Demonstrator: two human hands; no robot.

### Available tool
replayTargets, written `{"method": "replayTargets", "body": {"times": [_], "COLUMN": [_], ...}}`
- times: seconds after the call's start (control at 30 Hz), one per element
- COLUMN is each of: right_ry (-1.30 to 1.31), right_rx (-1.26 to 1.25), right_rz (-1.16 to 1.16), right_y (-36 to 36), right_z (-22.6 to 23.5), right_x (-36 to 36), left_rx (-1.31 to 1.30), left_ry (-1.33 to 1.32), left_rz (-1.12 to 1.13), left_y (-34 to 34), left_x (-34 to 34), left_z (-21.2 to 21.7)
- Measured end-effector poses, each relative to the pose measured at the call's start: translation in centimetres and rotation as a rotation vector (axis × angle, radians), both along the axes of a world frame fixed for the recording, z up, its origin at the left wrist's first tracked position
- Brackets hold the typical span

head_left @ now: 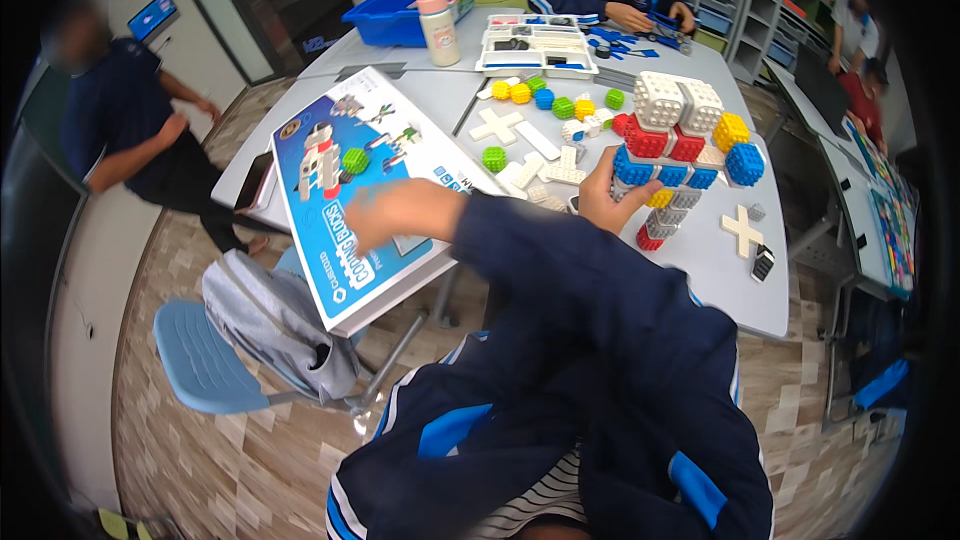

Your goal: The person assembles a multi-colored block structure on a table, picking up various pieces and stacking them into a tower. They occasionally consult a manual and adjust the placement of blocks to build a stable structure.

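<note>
My left hand (607, 198) grips a figure built of studded cube blocks (650, 172). It stands upright, with white cubes on top, red and blue ones below, and a grey and red leg; yellow and blue cubes stick out at its right. My right arm crosses over to the left. The right hand (405, 212) is smeared by motion above a large blue and white box (345, 280), its fingers unclear. A green cube block (355, 161) is on the box lid, just beyond that hand.
Loose cubes, a white cross piece (496, 126) and another cross (741, 231) lie on the table. Behind them are a parts tray (537, 68), a bottle (438, 28) and a blue bin (385, 30). One person works opposite; another stands left. A grey backpack (270, 310) hangs on a chair.
</note>
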State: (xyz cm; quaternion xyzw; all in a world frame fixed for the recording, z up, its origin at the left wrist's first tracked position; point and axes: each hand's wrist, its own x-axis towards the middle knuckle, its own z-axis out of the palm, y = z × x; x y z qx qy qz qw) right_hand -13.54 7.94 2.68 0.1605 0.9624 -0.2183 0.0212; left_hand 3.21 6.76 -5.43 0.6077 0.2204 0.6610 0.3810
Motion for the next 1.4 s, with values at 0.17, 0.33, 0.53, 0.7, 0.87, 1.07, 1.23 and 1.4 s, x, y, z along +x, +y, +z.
{"method": "replayTargets", "body": {"times": [0.17, 0.33, 0.53, 0.7, 0.87, 1.07, 1.23, 1.4], "right_ry": [0.519, 0.474, 0.340, 0.636, 0.650, 0.752, 0.740, 0.740], "right_rx": [0.680, 0.775, 0.509, -0.133, -0.063, 0.651, 0.645, 0.605], "right_rz": [-0.466, -0.273, -0.045, 0.223, -0.227, -0.829, -0.711, -0.685], "right_y": [3.5, 5.7, -1.7, -10.3, -13.9, -10.9, -8.0, -7.6], "right_z": [-6.5, -10.9, -6.5, -0.2, 6.8, 9.3, 8.6, 8.7], "right_x": [-9.1, -9.5, -1.0, 14.6, 29.2, 37.0, 37.1, 36.5], "left_rx": [-0.030, -0.026, -0.052, -0.049, -0.074, -0.106, -0.108, -0.090], "left_ry": [-0.044, 0.007, -0.021, -0.032, -0.026, -0.001, -0.005, -0.008], "left_rz": [-0.052, -0.039, 0.006, -0.093, -0.145, -0.165, -0.160, -0.169], "left_y": [0.2, 0.3, 0.5, 0.5, 1.3, 1.2, 0.9, 1.1], "left_x": [0.6, 0.2, 0.8, 0.2, -0.2, -0.6, -0.5, -0.5], "left_z": [0.1, 0.1, 0.0, 0.0, -0.2, -0.2, 0.0, -0.1]}}
